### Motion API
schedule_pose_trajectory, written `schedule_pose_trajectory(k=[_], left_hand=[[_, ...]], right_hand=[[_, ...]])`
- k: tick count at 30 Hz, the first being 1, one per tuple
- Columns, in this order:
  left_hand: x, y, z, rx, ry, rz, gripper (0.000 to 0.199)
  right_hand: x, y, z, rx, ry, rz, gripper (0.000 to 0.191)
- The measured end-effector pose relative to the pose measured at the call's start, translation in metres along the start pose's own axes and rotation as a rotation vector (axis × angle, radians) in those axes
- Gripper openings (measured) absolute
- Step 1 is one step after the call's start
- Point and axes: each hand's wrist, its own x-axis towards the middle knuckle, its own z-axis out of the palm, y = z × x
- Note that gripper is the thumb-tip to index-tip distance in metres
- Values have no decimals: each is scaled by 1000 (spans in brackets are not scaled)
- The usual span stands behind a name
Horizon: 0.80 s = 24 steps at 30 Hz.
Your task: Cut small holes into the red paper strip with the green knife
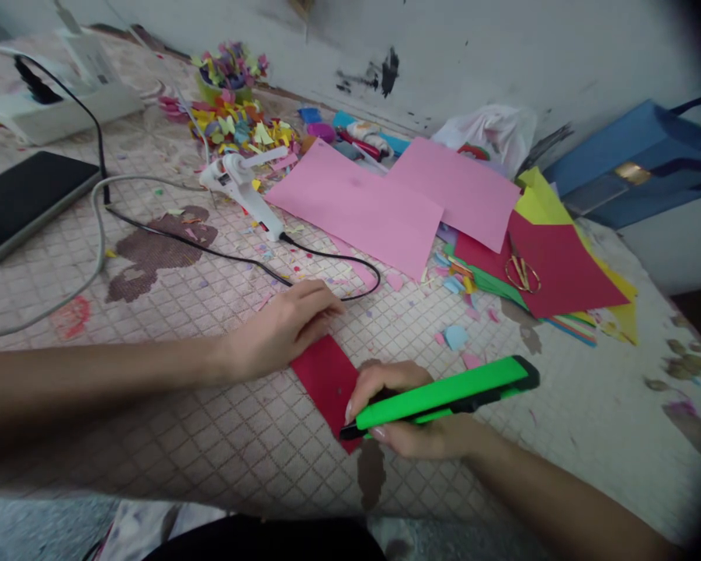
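A narrow red paper strip (325, 379) lies slantwise on the patterned tablecloth near the front edge. My left hand (289, 323) rests at its upper end, fingers curled together and their tips hidden beneath the hand. At the strip's lower end my right hand (406, 409) is wrapped round a green and black stapler (444, 392). The stapler's black nose sits over the strip's near end, its rear pointing to the right. Whether its jaws pinch the paper cannot be made out.
A white glue gun (248, 195) with a cable lies beyond my left hand. Pink sheets (356, 202), red paper (552, 265) and gold scissors (523, 274) lie farther back. A phone (32, 199) and a power strip (64, 109) are at left, a blue bag (636, 167) at right.
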Motion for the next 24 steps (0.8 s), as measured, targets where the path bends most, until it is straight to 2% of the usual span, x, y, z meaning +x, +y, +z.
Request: schedule_pose_trajectory(k=[2,4,7,9,17,21,24], left_hand=[[1,-5,-7,-49,-17,-22,15],[2,-9,-15,-120,-140,0,17],[3,-13,-23,-173,-321,120,53],[3,-14,-24,-149,-376,167,64],[2,-14,-22,-94,-398,189,56],[3,-13,-24,-79,-409,193,44],[4,-12,-24,-73,-415,200,42]], right_hand=[[-2,0,0,-10,42,-20,23],[-2,-1,1,-33,139,-41,21],[-1,-4,2,-137,316,-26,20],[2,-6,4,-232,390,-2,20],[8,-2,11,-357,376,-45,25],[10,-2,11,-359,373,-39,25],[11,-2,11,-347,364,-34,23]])
